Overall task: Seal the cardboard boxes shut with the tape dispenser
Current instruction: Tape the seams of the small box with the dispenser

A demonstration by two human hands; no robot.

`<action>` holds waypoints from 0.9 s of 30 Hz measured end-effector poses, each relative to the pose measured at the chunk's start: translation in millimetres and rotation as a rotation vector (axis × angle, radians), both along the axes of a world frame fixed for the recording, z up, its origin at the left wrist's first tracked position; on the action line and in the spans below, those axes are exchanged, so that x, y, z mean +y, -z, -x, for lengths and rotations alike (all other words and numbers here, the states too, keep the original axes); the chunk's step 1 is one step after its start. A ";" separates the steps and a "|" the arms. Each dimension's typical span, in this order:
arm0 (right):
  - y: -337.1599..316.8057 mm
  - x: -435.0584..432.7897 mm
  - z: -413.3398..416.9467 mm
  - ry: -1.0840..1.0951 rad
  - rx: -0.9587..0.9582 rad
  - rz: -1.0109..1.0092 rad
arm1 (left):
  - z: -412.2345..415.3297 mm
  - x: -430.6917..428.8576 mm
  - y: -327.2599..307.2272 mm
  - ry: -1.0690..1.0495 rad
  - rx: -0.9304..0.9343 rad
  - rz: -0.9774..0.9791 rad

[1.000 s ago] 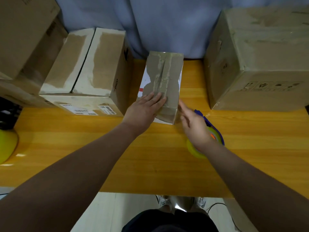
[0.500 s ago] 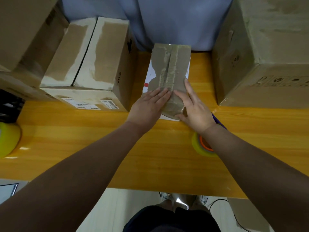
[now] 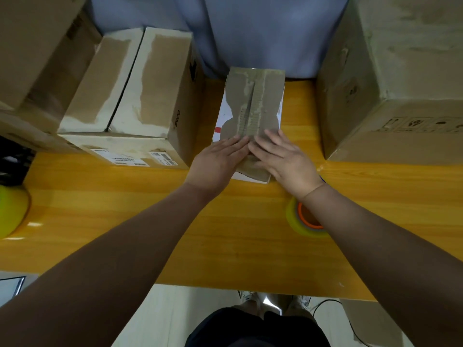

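A small cardboard box (image 3: 253, 106) with a torn, worn top stands in the middle of the orange wooden table (image 3: 225, 234). My left hand (image 3: 220, 162) lies flat on the near left part of its top, fingers straight. Beside it, my right hand (image 3: 280, 156) presses flat on the near right part, and the fingertips of both hands meet at the centre seam. The tape dispenser (image 3: 304, 217), with a yellowish roll on an orange core, lies on the table under my right forearm, partly hidden.
A medium box (image 3: 130, 96) with closed flaps stands left of the small one, with bigger boxes (image 3: 32, 58) behind it. A large box (image 3: 390, 78) stands to the right. A yellow-green roll (image 3: 11, 211) sits at the table's left edge.
My right hand left the tape dispenser on the table and moved up onto the small box, then slid toward the seam beside my left hand. The left hand stayed flat on the box.
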State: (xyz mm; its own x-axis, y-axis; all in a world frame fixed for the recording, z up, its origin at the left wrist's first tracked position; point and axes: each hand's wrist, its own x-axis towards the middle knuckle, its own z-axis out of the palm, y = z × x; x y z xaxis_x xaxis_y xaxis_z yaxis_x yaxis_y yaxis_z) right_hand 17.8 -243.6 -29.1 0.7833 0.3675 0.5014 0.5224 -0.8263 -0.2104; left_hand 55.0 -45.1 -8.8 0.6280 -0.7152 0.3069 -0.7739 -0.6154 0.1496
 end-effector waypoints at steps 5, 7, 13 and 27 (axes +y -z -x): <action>10.8 -27.8 -1.0 -0.052 0.023 0.093 | -20.5 31.5 -2.5 0.176 -0.026 -0.143; 5.8 -31.8 -0.4 -0.064 0.031 0.087 | -19.8 32.8 -3.2 0.134 0.033 -0.131; -24.0 -37.4 11.5 -0.089 0.390 0.181 | -16.2 36.5 -19.1 0.226 0.085 -0.242; -19.3 -1.2 -5.2 0.169 0.502 -0.105 | -28.5 -9.9 3.8 0.030 -0.076 -0.260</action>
State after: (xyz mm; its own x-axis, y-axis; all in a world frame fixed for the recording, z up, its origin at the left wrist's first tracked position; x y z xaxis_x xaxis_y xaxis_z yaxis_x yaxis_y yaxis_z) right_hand 23.1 -244.8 -9.8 0.9800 0.1831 0.0776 0.1976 -0.8512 -0.4862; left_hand 83.5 -55.0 -12.5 0.5878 -0.7939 0.1558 -0.7951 -0.6024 -0.0702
